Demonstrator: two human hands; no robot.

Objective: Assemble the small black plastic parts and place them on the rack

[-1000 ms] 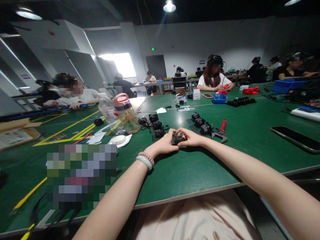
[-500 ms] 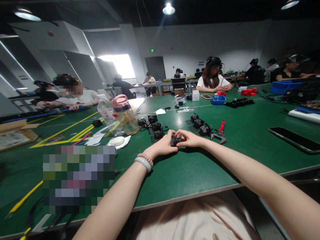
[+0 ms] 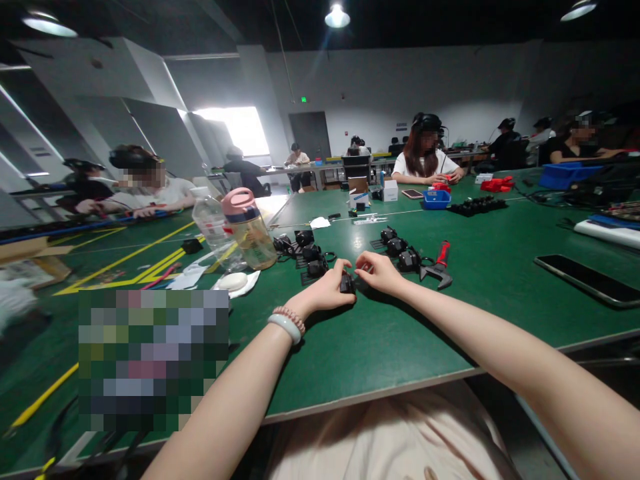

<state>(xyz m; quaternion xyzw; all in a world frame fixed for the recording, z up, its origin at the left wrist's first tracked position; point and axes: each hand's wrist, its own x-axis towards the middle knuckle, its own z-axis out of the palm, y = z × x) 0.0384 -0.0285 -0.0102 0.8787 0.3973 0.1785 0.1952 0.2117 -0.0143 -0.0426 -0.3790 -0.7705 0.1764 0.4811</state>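
Note:
My left hand point(image 3: 326, 287) is closed around a small black plastic part point(image 3: 347, 284) just above the green table point(image 3: 370, 347). To its right, my right hand point(image 3: 381, 272) is apart from that part, its fingers curled together; whether anything small sits between the fingertips cannot be made out. Beyond my left hand lies a row of black rounded parts point(image 3: 313, 253) on slatted pieces. A similar row of black parts point(image 3: 397, 246) lies just past my right hand. Close to that row rests an adjustable wrench point(image 3: 439, 272) with a red and black handle.
A pink-lidded drink bottle point(image 3: 249, 230) and a clear plastic bottle point(image 3: 213, 223) stand at left, near a white round object point(image 3: 234, 281) on paper. A phone point(image 3: 587, 280) lies at right. Farther back are a blue bin point(image 3: 437, 199) and a seated person point(image 3: 425, 153).
My right hand has drawn away from the black part, opening a gap between the hands. My left hand keeps hold of the part in nearly the same spot.

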